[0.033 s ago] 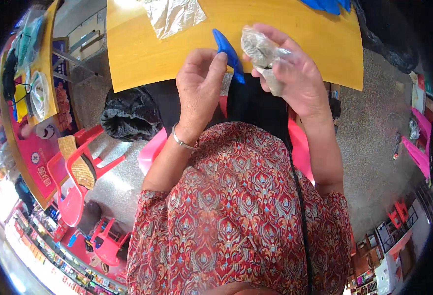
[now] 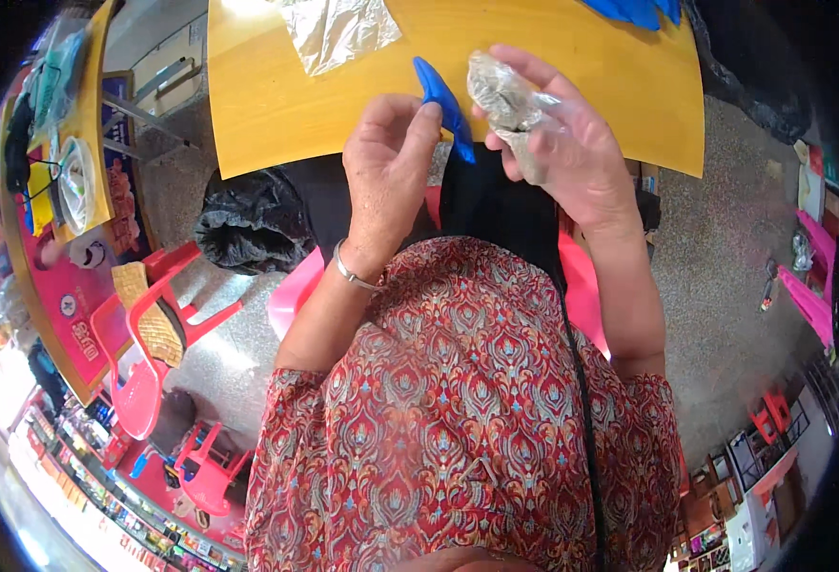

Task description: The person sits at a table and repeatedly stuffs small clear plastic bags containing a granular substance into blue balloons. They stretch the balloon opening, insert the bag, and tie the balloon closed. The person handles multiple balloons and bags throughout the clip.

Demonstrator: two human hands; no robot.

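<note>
My left hand pinches a narrow, folded blue piece between thumb and fingers; whether it is plastic or cloth I cannot tell. One end of it points up over the table, the other hangs past the near edge. In my right hand is a crumpled clear plastic bag with greyish-beige stuff bunched inside. My fingers wrap round the bag from the right, and its lower part sits against the palm. Both hands are raised at the near edge of the yellow table, a short gap between them.
A flat clear plastic bag lies at the table's far left, with more blue material at the far right. A black bag stands on the floor at left, near a pink chair. Black plastic hangs off the right side.
</note>
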